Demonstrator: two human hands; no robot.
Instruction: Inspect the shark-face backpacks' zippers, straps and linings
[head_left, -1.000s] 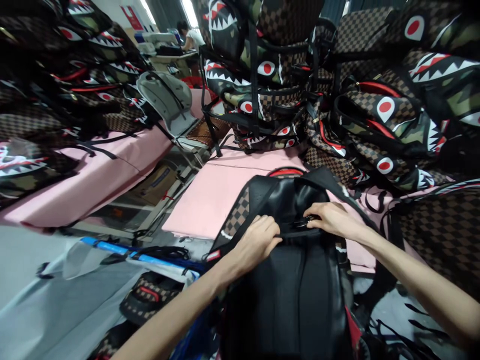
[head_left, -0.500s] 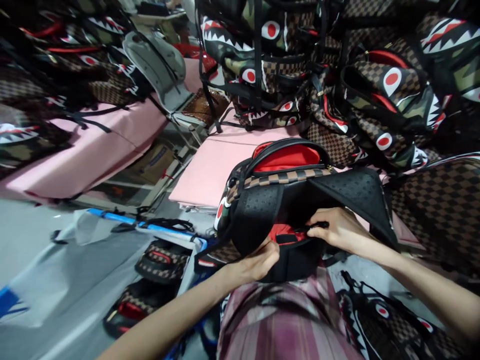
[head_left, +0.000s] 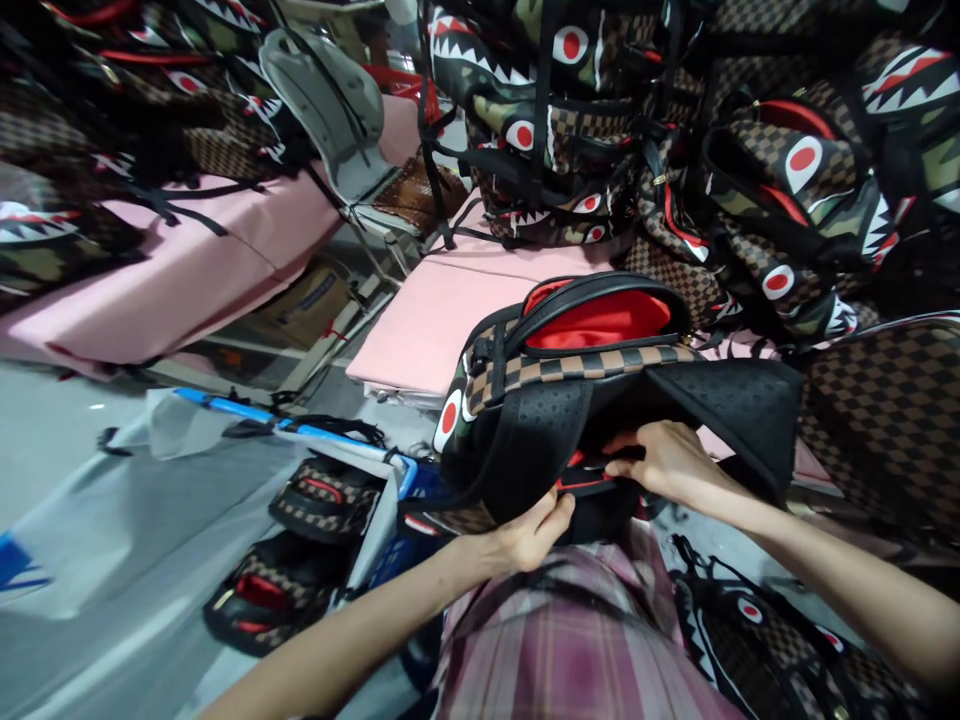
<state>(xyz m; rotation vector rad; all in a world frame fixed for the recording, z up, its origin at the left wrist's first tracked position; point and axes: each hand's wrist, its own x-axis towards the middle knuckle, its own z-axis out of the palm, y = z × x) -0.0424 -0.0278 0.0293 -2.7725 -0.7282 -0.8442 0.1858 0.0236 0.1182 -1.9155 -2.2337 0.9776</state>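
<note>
A black and brown checkered backpack (head_left: 540,420) with a red lining and a shark-eye print lies on its side close to my body, one pocket gaping. My left hand (head_left: 534,532) pinches the near edge of its lower opening, thumb and fingers closed on the black fabric. Over the right side of that opening, my right hand (head_left: 664,462) has its fingers bent together at the edge; its fingertips are partly hidden in the dark interior. Between the hands shows a strip of red lining (head_left: 585,485) with black trim.
Piled shark-print bags (head_left: 525,130) stand behind, more at right. Pink sheets (head_left: 427,310) lie stacked beyond the backpack. A grey chair (head_left: 330,110) stands at back left. A blue-edged cart (head_left: 300,425) with smaller bags is at lower left. More bags (head_left: 772,630) lie at lower right.
The view has shifted slightly, moving the backpack a little right. Both hands remain at the opening, where less red lining shows. A small black piece seen at my right fingertips is no longer distinct.
</note>
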